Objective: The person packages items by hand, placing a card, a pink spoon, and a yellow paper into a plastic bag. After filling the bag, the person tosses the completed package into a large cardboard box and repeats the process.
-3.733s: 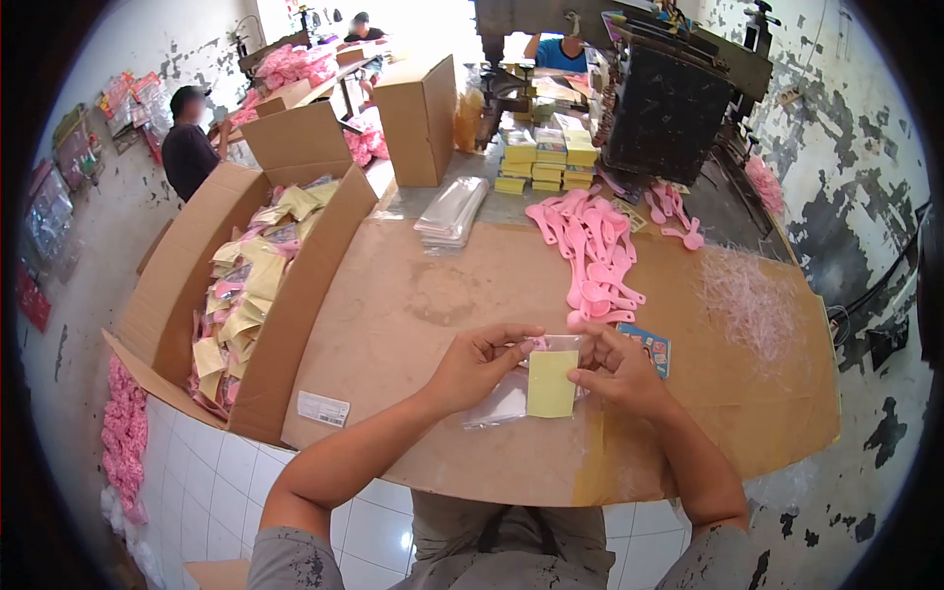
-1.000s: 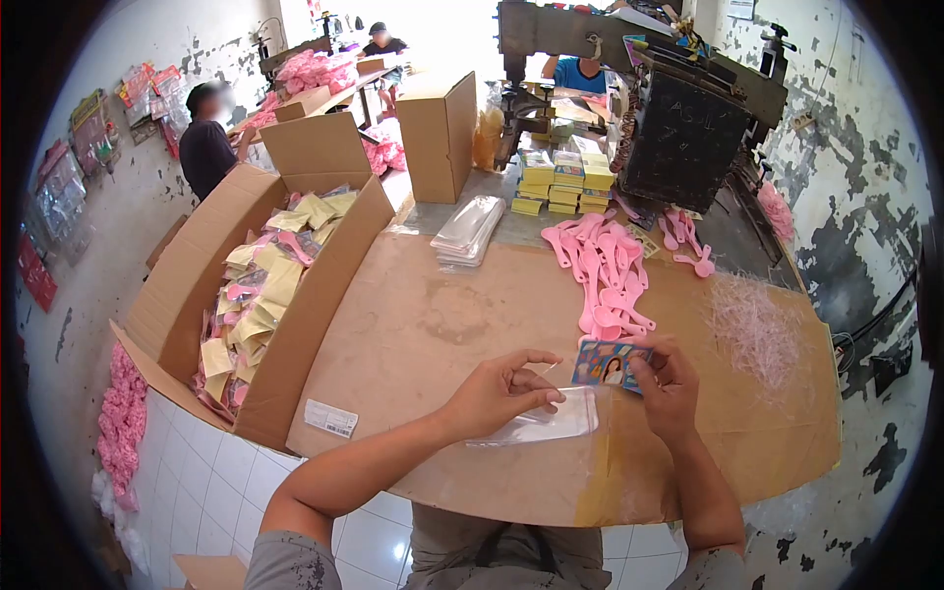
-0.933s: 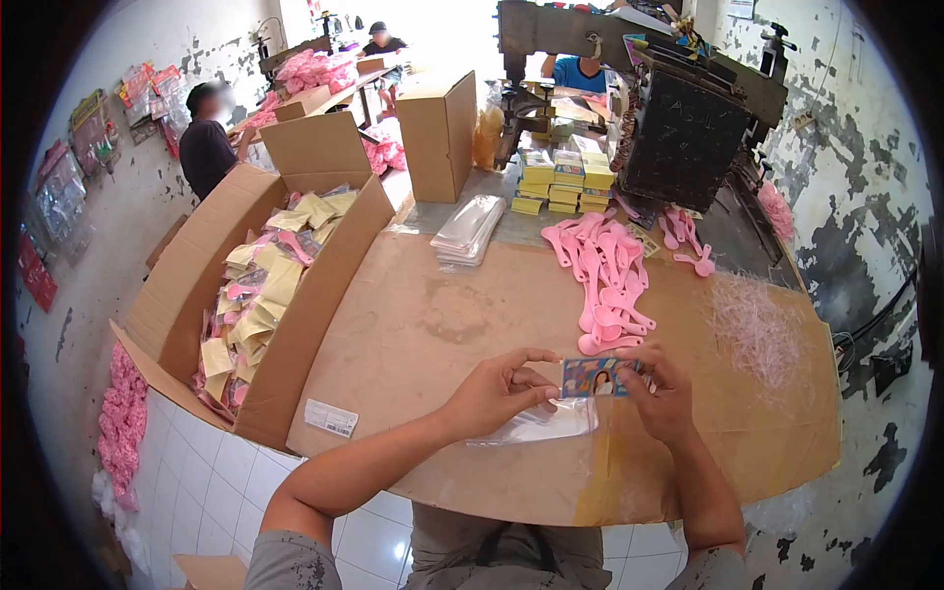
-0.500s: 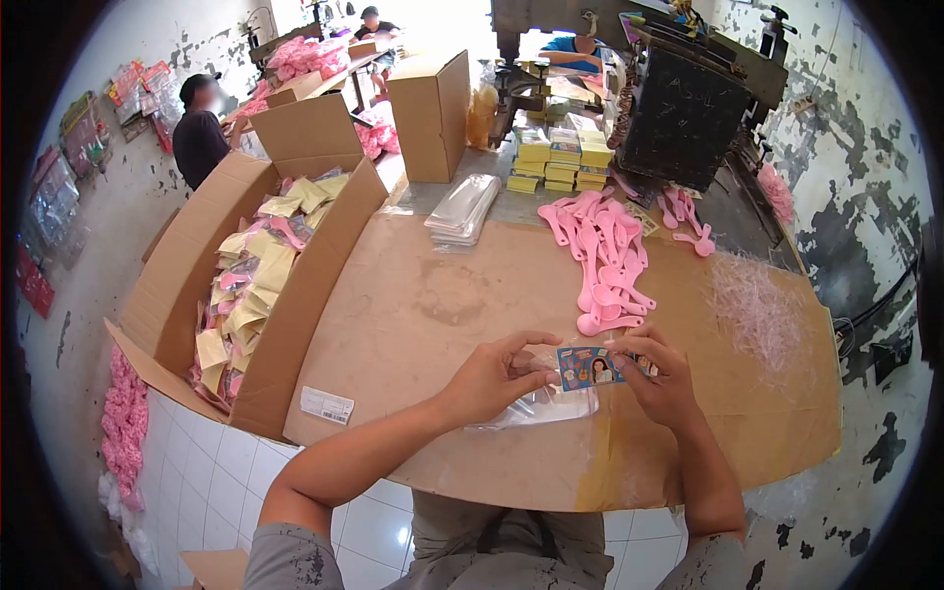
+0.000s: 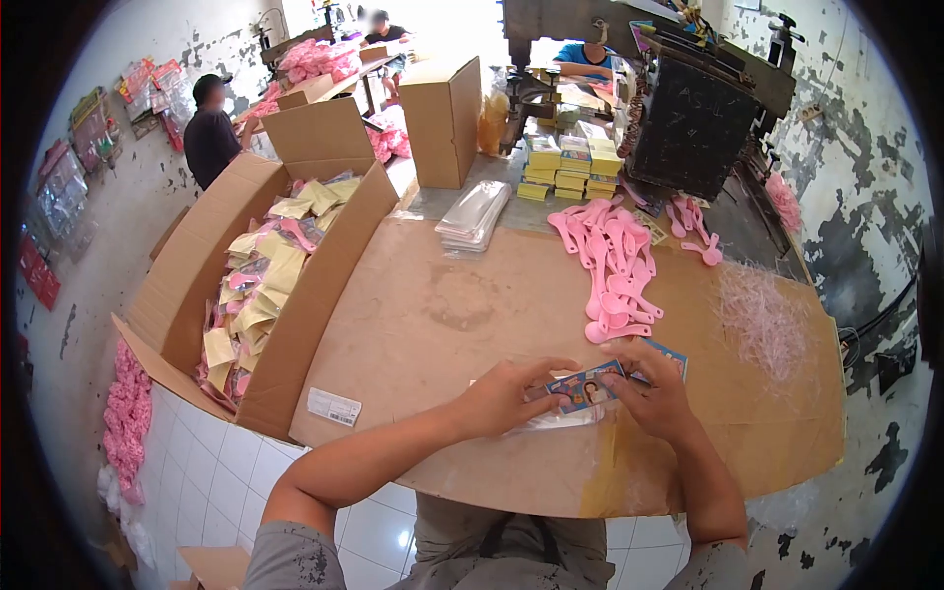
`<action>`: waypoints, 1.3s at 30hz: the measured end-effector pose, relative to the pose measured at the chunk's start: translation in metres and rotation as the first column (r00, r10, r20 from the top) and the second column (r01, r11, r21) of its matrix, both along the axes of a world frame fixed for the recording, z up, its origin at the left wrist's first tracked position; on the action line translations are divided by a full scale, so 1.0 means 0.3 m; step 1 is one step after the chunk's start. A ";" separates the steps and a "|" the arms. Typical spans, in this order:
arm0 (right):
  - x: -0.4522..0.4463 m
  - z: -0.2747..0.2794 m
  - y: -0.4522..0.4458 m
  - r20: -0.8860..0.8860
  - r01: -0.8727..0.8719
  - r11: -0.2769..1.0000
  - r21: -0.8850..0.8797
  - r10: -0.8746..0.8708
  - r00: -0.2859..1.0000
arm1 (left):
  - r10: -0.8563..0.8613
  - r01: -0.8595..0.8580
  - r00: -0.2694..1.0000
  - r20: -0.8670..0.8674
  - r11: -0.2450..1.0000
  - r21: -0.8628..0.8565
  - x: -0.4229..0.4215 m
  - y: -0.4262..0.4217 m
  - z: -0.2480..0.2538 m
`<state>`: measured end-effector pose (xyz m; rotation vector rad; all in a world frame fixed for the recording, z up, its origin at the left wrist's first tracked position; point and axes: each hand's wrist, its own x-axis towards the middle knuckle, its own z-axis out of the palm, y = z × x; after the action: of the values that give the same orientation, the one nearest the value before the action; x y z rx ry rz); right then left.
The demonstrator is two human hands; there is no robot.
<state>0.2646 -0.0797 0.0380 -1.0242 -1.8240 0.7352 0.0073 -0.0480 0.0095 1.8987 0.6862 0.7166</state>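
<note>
My right hand (image 5: 649, 393) pinches a small blue printed card (image 5: 587, 386) between thumb and fingers. At the card's left end is my left hand (image 5: 513, 395), its fingers and thumb closed on that edge. Clear plastic bags (image 5: 575, 419) lie on the cardboard under the hands, partly covered by them. Another blue card (image 5: 669, 356) shows behind my right hand. Just beyond the hands is a pile of pink plastic spoons (image 5: 615, 261).
On the left stands a big open carton (image 5: 305, 324) of packed bags. Further back are stacked plastic sleeves (image 5: 474, 216), yellow-edged card stacks (image 5: 570, 167), a tall box (image 5: 440, 123) and a black machine (image 5: 693, 123). Plastic strands (image 5: 762, 320) lie right. Co-workers sit or stand behind.
The yellow-backed card seen earliest is gone from my hands. A blue card has come into my right hand, moved left and tilted, and my left hand now meets its left end.
</note>
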 end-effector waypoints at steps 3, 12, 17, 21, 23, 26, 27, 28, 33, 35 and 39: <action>-0.019 -0.068 0.002 -0.267 0.047 0.985 -0.164 -0.090 0.960 | -0.009 0.011 1.000 0.029 0.999 -0.049 0.001 -0.006 0.006; -0.013 -0.047 0.020 0.175 -0.156 0.987 -0.029 0.158 0.972 | 0.024 -0.027 1.000 -0.018 0.981 -0.194 0.001 -0.008 0.031; 0.084 -0.019 0.123 0.331 0.124 0.978 0.169 -0.174 0.927 | 0.096 -0.026 0.981 0.166 0.925 -0.380 0.008 -0.002 -0.014; 0.184 -0.080 0.239 0.536 0.175 0.948 0.267 -0.297 0.790 | 0.114 -0.033 0.965 0.235 0.946 -0.323 0.002 0.023 -0.056; 0.208 -0.093 0.285 0.612 0.113 0.967 0.228 -0.233 0.756 | 0.106 -0.028 0.972 0.208 0.938 -0.345 -0.002 0.025 -0.050; 0.200 -0.074 0.317 0.594 0.143 0.979 0.143 -0.201 0.779 | 0.109 -0.027 0.975 0.196 0.925 -0.379 -0.005 0.028 -0.042; 0.197 -0.062 0.325 0.622 0.131 0.975 0.178 -0.214 0.753 | 0.112 -0.027 0.974 0.197 0.921 -0.390 -0.006 0.031 -0.039; 0.193 -0.051 0.329 0.648 0.116 0.971 0.210 -0.227 0.727 | 0.119 -0.029 0.970 0.210 0.922 -0.387 -0.006 0.034 -0.045; 0.166 -0.039 0.330 0.599 0.102 0.930 0.354 -0.309 0.739 | 0.155 -0.074 0.976 0.154 0.898 -0.433 -0.024 0.056 -0.029; 0.129 0.008 0.293 0.557 0.148 0.896 0.418 -0.382 0.737 | 0.186 -0.085 0.964 0.188 0.892 -0.445 -0.023 0.053 -0.016; 0.038 0.068 0.153 0.479 -0.060 0.985 0.164 -0.026 0.878 | 0.227 -0.089 0.937 0.267 0.890 -0.447 -0.025 0.057 -0.015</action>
<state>0.2761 -0.0338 0.0583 -1.1438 -2.2779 0.3321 -0.0003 -0.0310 0.0049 1.2985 0.7322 0.8686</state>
